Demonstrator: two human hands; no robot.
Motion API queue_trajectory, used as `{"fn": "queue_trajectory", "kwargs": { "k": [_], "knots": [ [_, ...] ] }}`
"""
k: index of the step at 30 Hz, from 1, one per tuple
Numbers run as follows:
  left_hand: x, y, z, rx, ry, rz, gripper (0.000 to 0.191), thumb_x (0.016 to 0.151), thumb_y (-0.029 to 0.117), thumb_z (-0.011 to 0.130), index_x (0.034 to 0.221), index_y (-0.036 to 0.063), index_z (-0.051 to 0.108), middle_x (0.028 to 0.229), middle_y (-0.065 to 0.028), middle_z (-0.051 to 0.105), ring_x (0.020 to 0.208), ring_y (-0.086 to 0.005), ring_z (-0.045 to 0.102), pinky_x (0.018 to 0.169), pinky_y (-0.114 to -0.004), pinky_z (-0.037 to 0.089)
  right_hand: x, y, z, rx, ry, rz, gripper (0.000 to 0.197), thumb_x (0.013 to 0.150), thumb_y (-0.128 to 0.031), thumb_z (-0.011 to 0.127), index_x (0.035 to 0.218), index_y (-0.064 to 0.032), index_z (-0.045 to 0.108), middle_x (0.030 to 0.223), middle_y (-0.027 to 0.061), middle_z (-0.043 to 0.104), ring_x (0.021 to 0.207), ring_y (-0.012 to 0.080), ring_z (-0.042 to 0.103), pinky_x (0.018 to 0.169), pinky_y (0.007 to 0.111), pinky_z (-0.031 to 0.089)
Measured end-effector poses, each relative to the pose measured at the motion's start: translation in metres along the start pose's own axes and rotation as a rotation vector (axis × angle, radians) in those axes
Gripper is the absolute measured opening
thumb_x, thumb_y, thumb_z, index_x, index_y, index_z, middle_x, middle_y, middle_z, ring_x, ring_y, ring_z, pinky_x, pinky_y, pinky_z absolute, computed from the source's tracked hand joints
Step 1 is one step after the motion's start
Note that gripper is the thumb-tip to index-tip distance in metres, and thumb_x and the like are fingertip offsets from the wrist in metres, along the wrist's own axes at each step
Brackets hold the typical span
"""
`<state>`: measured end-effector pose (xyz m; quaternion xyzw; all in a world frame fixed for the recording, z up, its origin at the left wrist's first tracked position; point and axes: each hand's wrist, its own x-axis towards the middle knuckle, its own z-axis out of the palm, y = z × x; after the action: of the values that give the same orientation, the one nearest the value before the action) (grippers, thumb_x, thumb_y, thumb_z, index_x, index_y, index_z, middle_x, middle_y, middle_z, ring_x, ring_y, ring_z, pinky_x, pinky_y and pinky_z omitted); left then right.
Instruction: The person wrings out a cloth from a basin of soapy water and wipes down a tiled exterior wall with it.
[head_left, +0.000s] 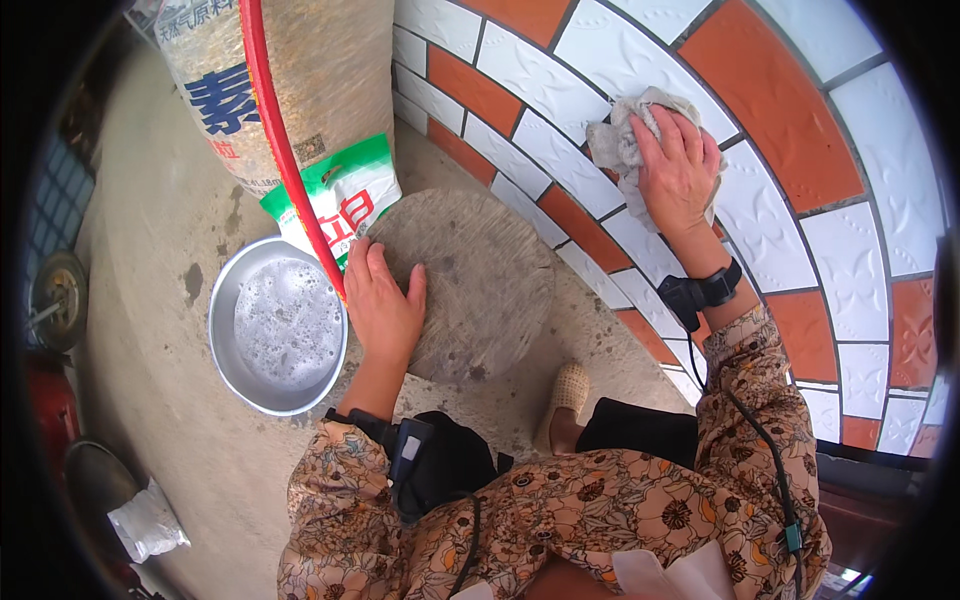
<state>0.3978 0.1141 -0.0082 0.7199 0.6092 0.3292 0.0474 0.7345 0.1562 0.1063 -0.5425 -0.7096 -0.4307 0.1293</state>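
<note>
My right hand (675, 172) presses a crumpled grey cloth (619, 135) against the tiled wall (525, 172), with its fingers spread over the cloth. My left hand (386, 300) lies on the left edge of a round wooden block (480, 292), thumb apart from the fingers. A red rod (274, 127) slants down to the side of that hand, where its lower end is hidden; whether the two touch is unclear. Left of the hand stands a metal basin (225, 360) of foamy water (289, 322). A green and white printed packet (360, 195) lies behind the block.
A large printed sack (330, 75) of pellets stands at the back, against the wall's far end. My foot in a woven beige shoe (571, 386) is on the concrete floor (157, 247). At left are a wheel (60, 300), a dark round pan (97, 472) and a silvery bag (148, 523).
</note>
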Motion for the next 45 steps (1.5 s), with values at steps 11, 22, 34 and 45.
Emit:
{"fn": "queue_trajectory", "kwargs": {
  "k": [11, 22, 34, 45],
  "knots": [
    [0.004, 0.013, 0.002, -0.053, -0.064, -0.041, 0.053, 0.076, 0.021, 0.071, 0.116, -0.0031, 0.046, 0.126, -0.0219, 0.045, 0.115, -0.0396, 0.045, 0.097, -0.044, 0.037, -0.154, -0.095, 0.168, 0.286, -0.444, -0.403, 0.015, 0.076, -0.017, 0.056, 0.088, -0.0127, 0.065, 0.105, 0.0037, 0.056, 0.108, 0.0191, 0.047, 0.090, 0.038, 0.036],
    [0.000, 0.005, 0.003, 0.007, -0.018, 0.002, 0.051, 0.077, 0.021, 0.070, 0.115, -0.0038, 0.047, 0.126, -0.0229, 0.045, 0.115, -0.0397, 0.044, 0.097, -0.044, 0.037, 0.070, 0.029, -0.004, -0.166, 0.299, 0.114, 0.052, 0.062, -0.011, 0.070, 0.112, -0.0246, 0.063, 0.123, -0.0046, 0.055, 0.108, 0.0178, 0.050, 0.090, 0.039, 0.034],
    [0.008, 0.016, 0.000, 0.006, -0.083, -0.058, 0.049, 0.077, 0.020, 0.071, 0.115, -0.0013, 0.047, 0.126, -0.0207, 0.045, 0.112, -0.0396, 0.047, 0.093, -0.044, 0.040, -0.188, -0.135, 0.211, 0.144, -0.628, -0.517, 0.016, 0.078, -0.018, 0.055, 0.088, -0.0107, 0.066, 0.097, 0.0058, 0.055, 0.103, 0.0226, 0.045, 0.090, 0.040, 0.033],
    [0.004, 0.009, 0.000, 0.069, -0.077, -0.044, 0.051, 0.077, 0.020, 0.071, 0.116, -0.0019, 0.047, 0.125, -0.0228, 0.045, 0.112, -0.0407, 0.047, 0.093, -0.044, 0.040, -0.127, -0.140, 0.199, 0.051, -0.414, -0.485, 0.017, 0.079, -0.017, 0.052, 0.085, -0.0118, 0.068, 0.085, 0.0051, 0.056, 0.094, 0.0214, 0.046, 0.080, 0.038, 0.035]
  ]
}}
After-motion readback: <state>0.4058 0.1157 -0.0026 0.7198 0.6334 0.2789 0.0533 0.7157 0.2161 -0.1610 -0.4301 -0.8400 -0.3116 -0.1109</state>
